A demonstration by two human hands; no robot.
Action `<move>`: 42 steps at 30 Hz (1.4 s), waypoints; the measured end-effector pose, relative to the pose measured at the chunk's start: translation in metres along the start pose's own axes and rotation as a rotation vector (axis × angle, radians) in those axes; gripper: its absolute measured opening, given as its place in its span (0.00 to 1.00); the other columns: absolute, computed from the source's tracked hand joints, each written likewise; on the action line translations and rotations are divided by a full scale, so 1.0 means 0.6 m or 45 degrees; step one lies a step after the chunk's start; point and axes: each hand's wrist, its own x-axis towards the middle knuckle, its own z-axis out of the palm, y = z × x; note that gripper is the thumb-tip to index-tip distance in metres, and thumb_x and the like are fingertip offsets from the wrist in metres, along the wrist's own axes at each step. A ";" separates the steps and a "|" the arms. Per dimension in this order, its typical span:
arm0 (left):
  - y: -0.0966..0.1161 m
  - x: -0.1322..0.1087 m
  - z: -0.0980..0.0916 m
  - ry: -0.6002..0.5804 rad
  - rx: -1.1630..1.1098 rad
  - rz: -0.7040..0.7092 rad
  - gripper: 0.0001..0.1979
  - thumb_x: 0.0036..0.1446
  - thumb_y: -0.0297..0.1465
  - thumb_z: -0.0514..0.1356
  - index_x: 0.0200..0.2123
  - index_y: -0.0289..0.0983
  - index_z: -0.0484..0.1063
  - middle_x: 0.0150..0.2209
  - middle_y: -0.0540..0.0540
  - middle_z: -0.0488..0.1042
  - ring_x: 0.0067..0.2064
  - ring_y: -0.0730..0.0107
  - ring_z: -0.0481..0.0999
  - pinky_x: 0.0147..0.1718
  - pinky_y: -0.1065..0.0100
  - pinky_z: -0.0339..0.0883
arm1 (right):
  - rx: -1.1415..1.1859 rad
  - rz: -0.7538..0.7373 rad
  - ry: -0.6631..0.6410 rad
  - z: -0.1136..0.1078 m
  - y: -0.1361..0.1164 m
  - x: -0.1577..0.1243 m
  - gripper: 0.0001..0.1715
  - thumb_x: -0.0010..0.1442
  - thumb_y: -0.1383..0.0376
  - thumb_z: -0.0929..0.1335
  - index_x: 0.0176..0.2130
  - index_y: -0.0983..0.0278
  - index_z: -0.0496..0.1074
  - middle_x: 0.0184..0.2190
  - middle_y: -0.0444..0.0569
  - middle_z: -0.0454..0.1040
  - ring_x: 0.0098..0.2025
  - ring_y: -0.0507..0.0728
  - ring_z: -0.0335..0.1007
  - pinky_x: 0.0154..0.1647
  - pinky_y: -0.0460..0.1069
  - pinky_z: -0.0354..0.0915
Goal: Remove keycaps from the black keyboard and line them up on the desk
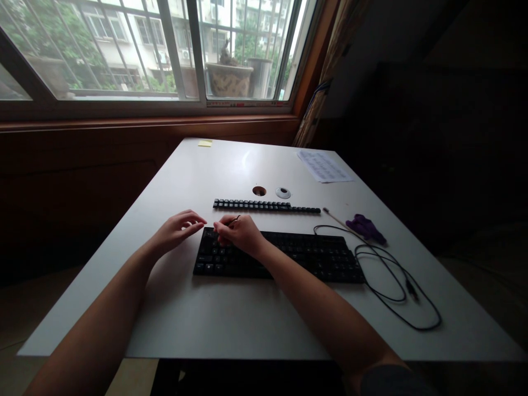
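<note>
A black keyboard [313, 256] lies on the white table [231, 319], its cable [391, 286] looped off to the right. My right hand [241, 234] rests over the keyboard's upper left corner, fingers pinched around a thin tool [234, 221] that pokes out above them. Just left of the keyboard my left hand [179, 230] hovers with its fingers loosely curled and apart, holding nothing. Beyond the keyboard a row of removed black keycaps [266, 206] is lined up on the table.
A purple cloth-like item [366, 227] and a thin stick [335, 218] lie right of the keycaps. A cable hole [259, 191] and its white cap [283, 192] sit mid-table. A printed sheet [324, 166] and a yellow note [205, 143] are at the far edge, below the window.
</note>
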 end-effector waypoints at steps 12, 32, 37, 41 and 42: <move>0.022 0.001 0.028 -0.084 -0.209 -0.156 0.18 0.58 0.44 0.63 0.44 0.37 0.76 0.39 0.44 0.80 0.40 0.61 0.78 0.39 0.65 0.72 | -0.409 -0.416 0.034 -0.008 0.014 -0.013 0.13 0.66 0.60 0.66 0.41 0.64 0.77 0.36 0.49 0.79 0.35 0.52 0.73 0.39 0.46 0.66; 0.021 0.005 0.037 0.225 -0.426 -0.264 0.21 0.53 0.43 0.68 0.46 0.37 0.74 0.41 0.43 0.79 0.45 0.59 0.78 0.46 0.60 0.71 | -0.467 -0.402 0.169 0.000 0.022 -0.025 0.10 0.67 0.61 0.64 0.43 0.63 0.70 0.37 0.49 0.76 0.38 0.54 0.71 0.42 0.49 0.66; 0.021 0.005 0.037 0.177 -0.509 -0.242 0.19 0.54 0.41 0.68 0.45 0.37 0.73 0.40 0.44 0.78 0.43 0.62 0.77 0.45 0.61 0.70 | -0.142 -0.230 0.183 -0.005 0.024 -0.024 0.11 0.66 0.58 0.65 0.44 0.63 0.70 0.35 0.47 0.76 0.35 0.52 0.72 0.39 0.47 0.67; 0.022 0.006 0.040 0.228 -0.497 -0.193 0.15 0.54 0.39 0.68 0.39 0.36 0.73 0.39 0.45 0.78 0.43 0.62 0.77 0.46 0.61 0.69 | -0.034 -0.252 0.217 -0.003 0.028 -0.021 0.10 0.65 0.59 0.66 0.42 0.62 0.70 0.33 0.46 0.76 0.35 0.53 0.74 0.40 0.49 0.69; 0.021 0.006 0.042 0.239 -0.507 -0.184 0.15 0.54 0.39 0.69 0.38 0.36 0.73 0.39 0.45 0.78 0.43 0.63 0.77 0.45 0.61 0.69 | -0.030 -0.263 0.225 -0.003 0.029 -0.021 0.09 0.64 0.59 0.67 0.42 0.61 0.71 0.32 0.46 0.76 0.35 0.53 0.74 0.40 0.49 0.69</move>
